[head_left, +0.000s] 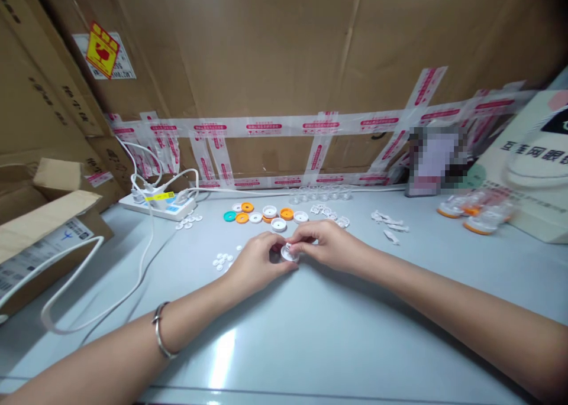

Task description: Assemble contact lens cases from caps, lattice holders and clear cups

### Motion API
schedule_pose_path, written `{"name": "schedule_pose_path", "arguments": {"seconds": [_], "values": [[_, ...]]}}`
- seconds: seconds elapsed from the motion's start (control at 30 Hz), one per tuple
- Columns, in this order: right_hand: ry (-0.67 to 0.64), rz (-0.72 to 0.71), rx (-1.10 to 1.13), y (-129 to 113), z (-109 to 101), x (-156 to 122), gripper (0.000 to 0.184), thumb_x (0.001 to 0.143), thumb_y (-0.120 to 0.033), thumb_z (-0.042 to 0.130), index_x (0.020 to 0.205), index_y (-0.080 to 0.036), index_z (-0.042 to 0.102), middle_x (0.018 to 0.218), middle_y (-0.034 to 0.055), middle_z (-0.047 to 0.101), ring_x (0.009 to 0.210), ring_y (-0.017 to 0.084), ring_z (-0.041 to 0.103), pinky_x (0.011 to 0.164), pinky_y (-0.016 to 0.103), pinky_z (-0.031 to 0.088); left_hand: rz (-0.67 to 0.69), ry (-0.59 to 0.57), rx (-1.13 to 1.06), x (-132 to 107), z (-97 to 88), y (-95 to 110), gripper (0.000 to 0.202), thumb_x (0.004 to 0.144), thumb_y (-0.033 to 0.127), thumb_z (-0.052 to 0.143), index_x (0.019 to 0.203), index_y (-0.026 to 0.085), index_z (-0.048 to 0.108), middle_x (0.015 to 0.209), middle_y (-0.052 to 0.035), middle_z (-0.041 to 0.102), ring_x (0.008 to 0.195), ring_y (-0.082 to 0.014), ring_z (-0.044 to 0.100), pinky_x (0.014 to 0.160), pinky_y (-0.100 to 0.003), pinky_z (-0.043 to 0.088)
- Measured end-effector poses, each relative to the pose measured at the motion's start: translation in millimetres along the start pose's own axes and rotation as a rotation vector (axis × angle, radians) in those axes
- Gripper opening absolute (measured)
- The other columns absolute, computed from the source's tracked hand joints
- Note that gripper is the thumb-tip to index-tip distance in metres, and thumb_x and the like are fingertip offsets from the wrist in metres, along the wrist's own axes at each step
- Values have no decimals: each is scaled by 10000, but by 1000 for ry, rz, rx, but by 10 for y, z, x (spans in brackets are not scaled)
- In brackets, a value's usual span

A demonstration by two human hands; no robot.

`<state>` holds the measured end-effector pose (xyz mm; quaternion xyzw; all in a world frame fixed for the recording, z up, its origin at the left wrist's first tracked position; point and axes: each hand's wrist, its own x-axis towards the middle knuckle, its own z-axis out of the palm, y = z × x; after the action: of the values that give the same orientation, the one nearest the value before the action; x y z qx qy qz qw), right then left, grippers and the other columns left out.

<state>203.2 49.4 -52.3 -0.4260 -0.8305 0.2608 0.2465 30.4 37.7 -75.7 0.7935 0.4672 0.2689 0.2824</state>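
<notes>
A small white round plastic part (290,254) is held low over the table between my two hands. My left hand (260,260) grips its rim between thumb and fingers. With pinched fingertips my right hand (320,242) is at the top of the part; a tiny white piece seems to be there, too small to name. Just beyond lie round caps in white (278,224), orange (286,214) and teal (229,216). Several little white discs (222,261) lie left of my left hand. Small white plastic pieces (326,211) sit behind my right hand.
White strips (390,222) and clear cups (319,193) lie further back. A power strip (157,204) with looping white cables (66,328) and an open carton (57,239) stand left. Orange-based clear assemblies (486,213), a pixelated upright object (432,159) and a bag (532,162) stand right.
</notes>
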Motion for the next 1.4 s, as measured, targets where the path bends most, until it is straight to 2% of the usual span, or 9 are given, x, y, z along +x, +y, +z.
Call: {"name": "schedule_pose_path", "arguments": {"seconds": [0.33,0.5,0.6,0.7,0.83,0.93,1.13,1.3,1.4], "values": [[-48,-40,47,80,1,12,81,741,-121,598,712,-152,667,732,35,687,722,150,613,696,267,445,16,-33,-2,18,-2,-14,276,678,300,678,907,147,662,796,-29,608,712,-152,540,646,-245,417],[-128,-18,137,86,-128,34,152,752,-274,613,834,-179,698,800,26,702,755,157,617,701,271,454,31,-35,11,18,-2,-37,261,693,301,652,911,157,655,819,-35,610,724,-159,545,656,-257,421],[28,62,89,194,-304,180,292,764,-392,591,965,-200,683,860,26,697,773,166,612,700,284,462,31,-30,0,15,-6,-25,247,688,287,650,897,157,649,851,-39,616,750,-163,555,678,-260,430],[258,120,-193,410,-438,439,333,791,-374,572,1042,-169,648,996,74,661,894,194,586,807,321,448,18,-26,-10,5,-14,0,239,680,272,650,886,153,640,860,-40,614,754,-160,557,683,-256,434],[277,134,-396,689,-419,780,413,707,-320,675,1081,-151,635,1126,137,575,1102,295,465,944,419,363,34,-17,22,-6,-27,23,233,688,271,642,890,154,632,859,-42,611,757,-162,554,687,-260,431],[256,145,-404,757,-335,923,316,678,-281,695,970,-163,674,1124,134,569,1114,331,444,947,470,344,70,-15,57,-7,-34,24,226,698,274,636,891,156,633,856,-45,614,767,-170,555,691,-265,426],[270,146,-309,457,-430,813,248,756,-278,617,956,-135,643,1077,121,613,1052,259,527,927,415,396,87,-18,57,-16,-38,7,232,699,276,634,897,156,635,882,-55,627,778,-176,566,693,-266,430],[-21,-1,180,53,-530,319,409,752,-392,607,1086,-159,559,987,62,666,883,165,619,791,308,491,67,-5,48,-17,-29,16,291,684,270,640,954,162,617,917,-67,647,796,-190,582,722,-291,448],[-27,-28,134,-78,-458,75,358,719,-384,644,1002,-171,593,994,59,656,894,168,600,826,327,472,62,2,26,-16,-21,25,302,684,259,635,962,142,608,890,-74,657,786,-196,590,720,-301,455]]}}
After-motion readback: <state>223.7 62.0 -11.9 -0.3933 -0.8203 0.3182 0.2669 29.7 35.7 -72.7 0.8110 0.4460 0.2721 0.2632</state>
